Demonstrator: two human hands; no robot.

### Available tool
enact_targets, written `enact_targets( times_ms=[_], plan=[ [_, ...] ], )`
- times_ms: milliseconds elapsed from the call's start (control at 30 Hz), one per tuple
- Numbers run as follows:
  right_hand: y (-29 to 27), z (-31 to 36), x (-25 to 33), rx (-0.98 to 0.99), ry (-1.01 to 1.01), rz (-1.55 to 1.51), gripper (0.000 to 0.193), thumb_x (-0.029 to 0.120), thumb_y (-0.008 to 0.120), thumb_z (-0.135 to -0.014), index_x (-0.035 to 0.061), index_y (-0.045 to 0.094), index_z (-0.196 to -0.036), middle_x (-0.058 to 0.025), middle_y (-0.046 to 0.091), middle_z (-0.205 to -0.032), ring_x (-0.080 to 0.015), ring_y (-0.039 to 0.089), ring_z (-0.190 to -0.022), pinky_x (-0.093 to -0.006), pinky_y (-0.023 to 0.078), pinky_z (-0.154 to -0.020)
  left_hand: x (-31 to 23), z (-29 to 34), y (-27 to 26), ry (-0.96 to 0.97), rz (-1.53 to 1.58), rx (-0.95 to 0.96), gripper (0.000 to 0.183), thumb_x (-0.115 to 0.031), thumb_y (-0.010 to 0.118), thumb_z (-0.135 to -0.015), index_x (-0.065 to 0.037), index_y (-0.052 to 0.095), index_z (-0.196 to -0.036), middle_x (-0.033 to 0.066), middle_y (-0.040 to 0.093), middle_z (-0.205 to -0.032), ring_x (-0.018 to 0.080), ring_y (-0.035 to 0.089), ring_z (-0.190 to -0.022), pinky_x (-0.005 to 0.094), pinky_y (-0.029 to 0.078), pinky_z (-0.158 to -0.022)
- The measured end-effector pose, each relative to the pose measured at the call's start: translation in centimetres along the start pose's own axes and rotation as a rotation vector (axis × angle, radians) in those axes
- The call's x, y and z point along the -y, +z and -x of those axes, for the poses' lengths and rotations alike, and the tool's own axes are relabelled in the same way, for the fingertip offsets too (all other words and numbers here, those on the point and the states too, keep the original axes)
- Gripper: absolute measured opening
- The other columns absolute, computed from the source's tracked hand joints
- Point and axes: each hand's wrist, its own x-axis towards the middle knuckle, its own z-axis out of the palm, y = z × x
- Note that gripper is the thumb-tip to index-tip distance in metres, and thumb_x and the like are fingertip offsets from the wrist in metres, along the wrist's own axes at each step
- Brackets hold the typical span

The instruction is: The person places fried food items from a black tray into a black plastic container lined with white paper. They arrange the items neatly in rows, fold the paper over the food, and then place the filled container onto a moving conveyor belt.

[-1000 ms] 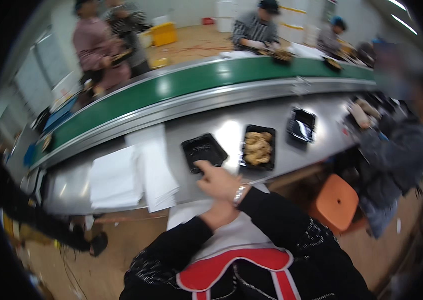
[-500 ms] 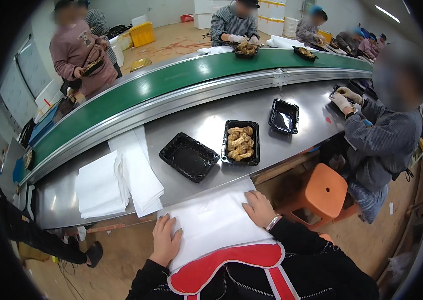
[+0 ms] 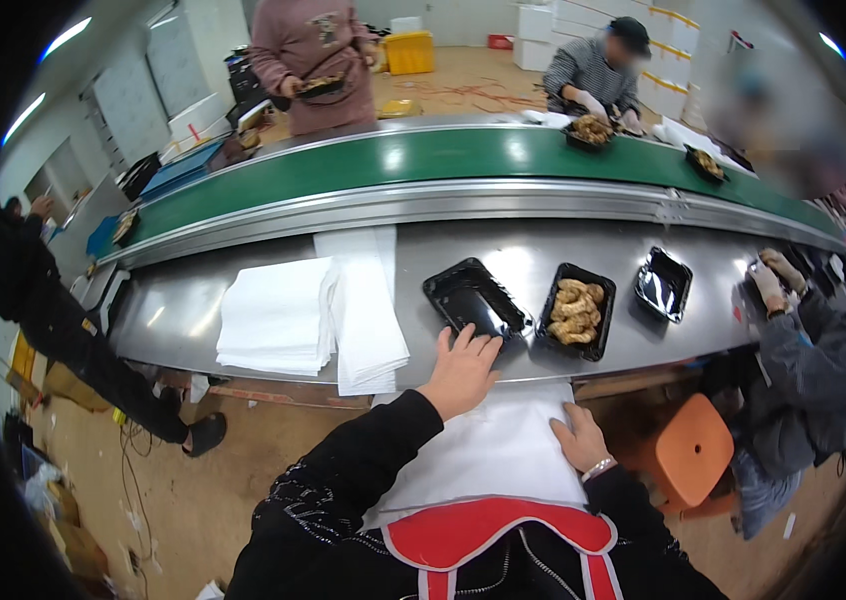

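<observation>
My left hand (image 3: 465, 372) reaches over the table's near edge, fingers spread, holding nothing. Its fingertips are at the near side of an empty black plastic tray (image 3: 473, 295); whether they touch it I cannot tell. On the white apron front (image 3: 493, 440) across my lap rests my right hand (image 3: 580, 436), open, beside its right edge. Just right of the empty tray sits a second black tray (image 3: 600, 343) holding lumpy tan-brown pieces (image 3: 575, 311), perhaps ginger or mushrooms. Another empty black tray (image 3: 665, 285) lies farther right.
Stacked white sheets (image 3: 276, 312) and a strip-like pile (image 3: 368, 330) lie left of the trays. Behind the steel table (image 3: 443, 245) runs a green conveyor belt (image 3: 423, 150). An orange stool (image 3: 698, 450) stands right. Co-workers sit or stand around, one gloved pair of hands (image 3: 778, 278) at the table's right.
My left hand has lifted off the apron front and moved forward to the empty tray. My right hand stays on the apron. The view has turned left.
</observation>
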Motion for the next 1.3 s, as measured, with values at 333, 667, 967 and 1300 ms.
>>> enact_targets(
  times_ms=[333,667,967,1300],
  plan=[
    [0.4,0.1,-2.5,-0.06,0.357,-0.353,0.074,0.044,0.068,-0.094,-0.0128,0.051,-0.138,-0.0329,0.064,-0.126,-0.0376,0.064,-0.119,-0.04,0.049,-0.103,-0.6,7.2,-4.4,-0.02,0.092,-0.135,0.057,-0.014,0.071,-0.087,-0.008,0.053,-0.14,0.0185,0.046,-0.15,0.0407,0.035,-0.146,0.0598,0.023,-0.118],
    [-5.7,1.7,-0.5,-0.149,0.203,0.052,0.058,0.043,0.077,-0.086,-0.0012,0.063,-0.121,-0.0272,0.073,-0.099,-0.0445,0.07,-0.095,-0.0471,0.056,-0.086,4.4,24.4,-1.1,-1.055,0.871,-0.052,0.071,-0.041,0.062,-0.101,0.006,0.042,-0.149,0.0256,0.05,-0.148,0.0355,0.05,-0.134,0.039,0.04,-0.112],
    [-8.5,-0.7,1.7,0.225,-0.042,0.671,0.052,0.038,0.076,-0.083,0.0009,0.065,-0.118,-0.0228,0.068,-0.11,-0.0416,0.066,-0.104,-0.0486,0.054,-0.089,6.4,28.1,1.2,-1.291,1.679,0.083,0.055,-0.043,0.056,-0.105,0.001,0.058,-0.139,0.0131,0.068,-0.128,0.0228,0.065,-0.113,0.0344,0.051,-0.097],
    [9.5,-1.5,17.6,0.545,-0.683,0.412,0.048,0.039,0.074,-0.081,0.004,0.066,-0.114,-0.0174,0.061,-0.11,-0.0382,0.061,-0.102,-0.046,0.05,-0.09,4.7,26.9,-2.9,-1.162,1.18,-0.105,0.034,-0.019,0.068,-0.099,0.007,0.064,-0.122,0.012,0.073,-0.11,0.0181,0.07,-0.092,0.0321,0.056,-0.081]
  ],
)
